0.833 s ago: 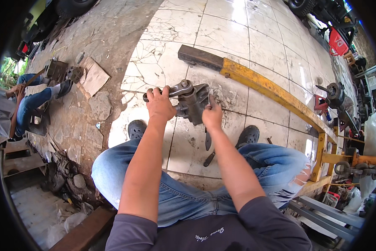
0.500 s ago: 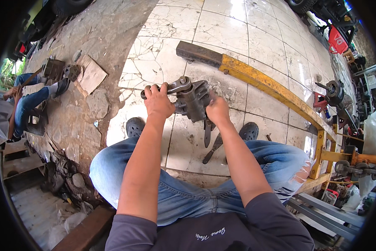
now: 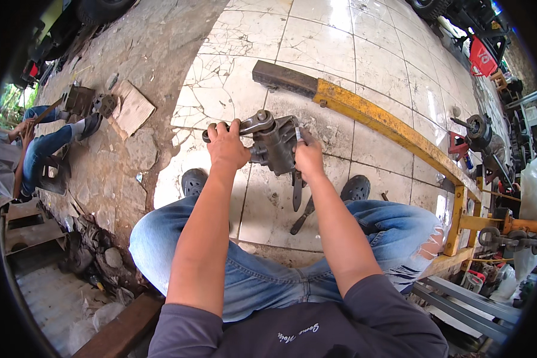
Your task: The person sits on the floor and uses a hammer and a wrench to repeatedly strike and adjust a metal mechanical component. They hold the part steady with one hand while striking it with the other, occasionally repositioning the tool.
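A dark, greasy metal housing (image 3: 273, 148), which looks like a steering gearbox, stands on the tiles between my feet. A forged lever arm (image 3: 251, 126) is fixed to its top and points left. My left hand (image 3: 228, 146) is closed over that arm, fingers curled across it. On the housing's right side my right hand (image 3: 309, 158) is closed on something short and dark whose kind I cannot make out. Below it lies a flat, dark, blade-like tool (image 3: 296, 194). Beside that, a second tool with a dark handle (image 3: 301, 221) slants on the floor.
A yellow steel beam (image 3: 388, 128) with a dark end runs across the tiles beyond the housing. At the left, another person (image 3: 38, 137) sits near a metal block (image 3: 79, 100) and cardboard (image 3: 134, 110). Machine parts (image 3: 480, 131) crowd the right side.
My right hand has shifted slightly left and down, closer against the housing; a dark end now shows above its fingers. My left hand stays on the lever arm.
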`<action>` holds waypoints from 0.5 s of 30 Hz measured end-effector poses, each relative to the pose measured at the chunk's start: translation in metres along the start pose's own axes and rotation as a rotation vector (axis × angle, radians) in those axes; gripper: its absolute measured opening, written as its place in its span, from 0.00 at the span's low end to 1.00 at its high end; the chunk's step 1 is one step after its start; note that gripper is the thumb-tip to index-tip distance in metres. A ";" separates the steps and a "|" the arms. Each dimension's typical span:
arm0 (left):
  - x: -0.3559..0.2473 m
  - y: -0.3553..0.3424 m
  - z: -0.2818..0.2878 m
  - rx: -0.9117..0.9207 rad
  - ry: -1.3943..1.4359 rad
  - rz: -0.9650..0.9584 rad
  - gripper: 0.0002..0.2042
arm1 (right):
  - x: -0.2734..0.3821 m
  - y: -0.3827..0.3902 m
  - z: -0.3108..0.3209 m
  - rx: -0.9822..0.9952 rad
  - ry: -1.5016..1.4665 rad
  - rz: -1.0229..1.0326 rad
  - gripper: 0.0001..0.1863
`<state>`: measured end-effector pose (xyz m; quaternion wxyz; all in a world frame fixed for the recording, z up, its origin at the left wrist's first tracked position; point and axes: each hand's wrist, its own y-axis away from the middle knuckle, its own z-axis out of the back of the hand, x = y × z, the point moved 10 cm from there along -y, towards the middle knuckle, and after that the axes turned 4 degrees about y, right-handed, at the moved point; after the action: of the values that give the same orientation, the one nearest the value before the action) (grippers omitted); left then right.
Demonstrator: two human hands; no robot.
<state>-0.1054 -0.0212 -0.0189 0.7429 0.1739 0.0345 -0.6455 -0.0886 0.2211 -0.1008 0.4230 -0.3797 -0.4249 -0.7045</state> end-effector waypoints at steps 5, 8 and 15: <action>-0.001 0.001 0.000 0.009 0.009 -0.001 0.36 | -0.002 0.007 -0.014 -0.068 -0.038 0.016 0.23; -0.001 0.000 -0.001 -0.016 -0.002 -0.008 0.36 | 0.009 0.016 -0.018 -0.076 0.003 0.023 0.23; 0.003 0.001 0.000 0.022 0.006 0.018 0.36 | 0.073 0.013 0.026 0.114 0.709 0.070 0.26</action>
<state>-0.1038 -0.0241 -0.0196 0.7467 0.1842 0.0279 -0.6385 -0.0974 0.2216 -0.0229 0.5883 -0.1019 -0.2773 -0.7527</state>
